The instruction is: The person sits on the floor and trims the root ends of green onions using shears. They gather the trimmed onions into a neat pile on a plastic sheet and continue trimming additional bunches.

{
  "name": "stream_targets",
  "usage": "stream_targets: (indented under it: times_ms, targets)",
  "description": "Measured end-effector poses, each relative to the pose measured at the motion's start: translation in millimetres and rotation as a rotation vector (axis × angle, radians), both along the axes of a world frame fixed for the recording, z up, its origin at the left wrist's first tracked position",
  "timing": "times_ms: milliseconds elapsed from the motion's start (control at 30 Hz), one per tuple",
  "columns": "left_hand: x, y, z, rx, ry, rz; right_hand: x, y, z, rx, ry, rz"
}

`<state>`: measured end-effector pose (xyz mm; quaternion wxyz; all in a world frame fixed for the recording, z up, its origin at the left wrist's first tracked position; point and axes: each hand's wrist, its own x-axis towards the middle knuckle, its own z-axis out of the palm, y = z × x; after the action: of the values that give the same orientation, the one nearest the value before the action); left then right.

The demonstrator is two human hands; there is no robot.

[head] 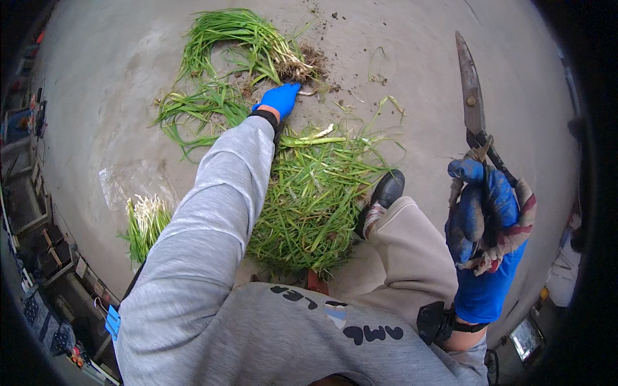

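Note:
My left hand (280, 100), in a blue glove, reaches down to the floor. Its fingers are at the soil-covered roots of a bunch of long green chive-like plants (241, 31); whether they grip anything is hidden. A pale stem (307, 92) lies by the fingertips. On the right, my right hand (475, 207), in a dirty blue glove, holds large scissors (470, 87) by their cloth-wrapped handles. The blades point away from me and look closed. Between the hands spreads a heap of loose green leaves (304, 207).
Loose leaves (207, 103) lie left of my left hand. A neat bunch with white stem ends (148, 224) sits beside a clear plastic bag (137, 181). Soil crumbs dot the concrete floor (420, 72). My shoe (388, 189) touches the heap's right edge. Shelving (34, 222) stands far left.

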<state>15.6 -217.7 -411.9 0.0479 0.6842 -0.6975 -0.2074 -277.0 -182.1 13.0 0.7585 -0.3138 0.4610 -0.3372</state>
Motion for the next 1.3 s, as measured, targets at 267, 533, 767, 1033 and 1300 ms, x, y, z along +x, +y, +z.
stream_targets:
  times_ms: [267, 533, 767, 1033, 1300]
  targets:
    - [15.3, 47.8, 41.0, -0.092, -0.303, -0.151, 12.7, 10.4, -1.2, 0.069, 0.144, 0.032]
    - [31.8, 52.1, 172.2, -0.331, 0.471, 0.31, 10.7, 38.0, -42.2, 0.054, 0.252, 0.473]
    - [40.3, 52.7, 245.2, -0.233, 0.816, 0.288, -3.1, 48.7, -64.8, -0.034, 0.215, 0.693]
    - [11.8, 48.0, 283.4, -0.26, 0.821, 0.159, -12.1, 42.7, -46.7, 0.021, 0.114, 0.683]
    - [-1.9, 42.0, 298.0, -0.377, 0.865, 0.121, -23.2, 43.5, -36.5, -0.002, 0.161, 0.571]
